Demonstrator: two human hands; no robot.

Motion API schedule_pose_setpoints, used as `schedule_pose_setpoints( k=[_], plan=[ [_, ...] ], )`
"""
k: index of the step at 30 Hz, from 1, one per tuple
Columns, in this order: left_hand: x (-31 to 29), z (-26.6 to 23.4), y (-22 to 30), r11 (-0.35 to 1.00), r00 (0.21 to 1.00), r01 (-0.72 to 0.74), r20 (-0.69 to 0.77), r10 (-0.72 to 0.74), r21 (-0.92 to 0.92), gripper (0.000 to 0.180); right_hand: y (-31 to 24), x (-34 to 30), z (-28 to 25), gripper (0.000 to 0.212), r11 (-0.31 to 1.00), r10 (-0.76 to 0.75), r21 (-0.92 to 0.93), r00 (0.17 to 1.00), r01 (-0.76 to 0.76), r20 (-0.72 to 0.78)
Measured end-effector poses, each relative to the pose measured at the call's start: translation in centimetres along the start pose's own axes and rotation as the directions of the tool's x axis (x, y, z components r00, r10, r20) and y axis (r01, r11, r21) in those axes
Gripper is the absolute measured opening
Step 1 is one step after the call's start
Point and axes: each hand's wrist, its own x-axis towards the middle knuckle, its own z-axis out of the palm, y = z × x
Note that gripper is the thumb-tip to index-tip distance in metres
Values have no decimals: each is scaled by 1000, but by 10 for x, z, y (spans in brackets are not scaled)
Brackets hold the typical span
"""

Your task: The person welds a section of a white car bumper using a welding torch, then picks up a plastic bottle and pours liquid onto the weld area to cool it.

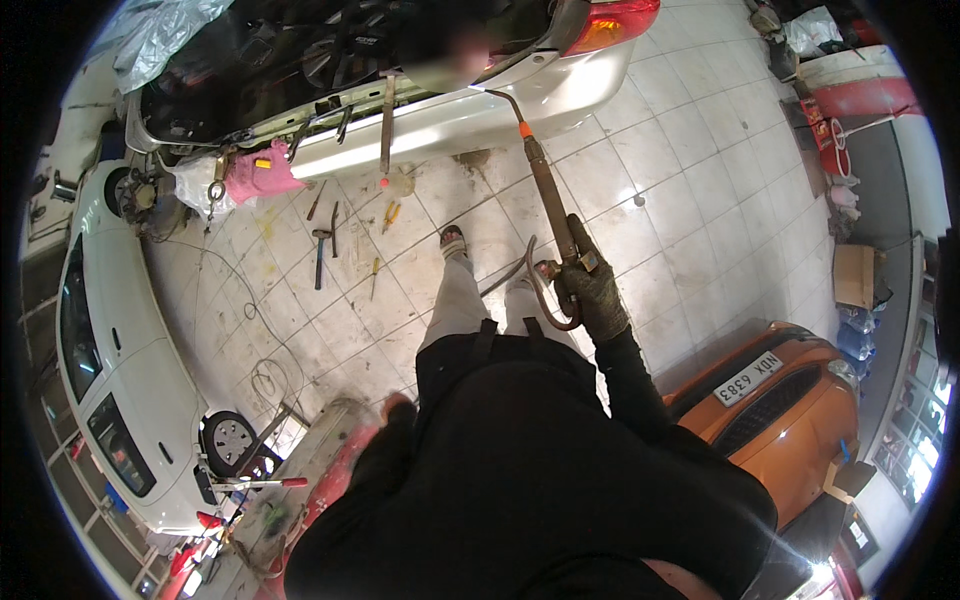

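Observation:
My right hand point(595, 292), in a dark work glove, is closed around the handle end of a long gas torch point(549, 190). The torch points away from me, and its thin bent neck carries a bright flame at the tip, close to the rear edge of a silver car body point(460, 120). From the handle a hose point(533, 285) loops down beside my legs. My left hand point(398, 406) hangs low by my left side, near a worn bench; its fingers are too blurred to read. A hammer with a long handle point(387, 125) leans on the silver car's edge.
A blue-handled hammer point(319, 258), yellow pliers point(391, 216) and a screwdriver point(375, 278) lie on the tiled floor point(690, 190). A white car point(135, 370) stands left, an orange car point(780, 400) right. A cable point(250, 310) trails across the left floor. Behind my left side is the bench point(290, 510).

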Motion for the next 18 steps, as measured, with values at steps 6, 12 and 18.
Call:
schedule_pose_setpoints(
  k=[6,12,18],
  plan=[
    [78,-180,16,775,630,-549,-764,138,-313,40,-5,5,40,79,994,-90,-62,996,91,20],
    [-41,-326,134,142,349,-937,-861,370,-320,29,4,14,61,76,984,-158,58,977,167,-142],
    [-66,-408,228,-167,263,-916,-859,439,-365,30,6,20,103,81,986,-135,57,950,157,-282]
  ],
)
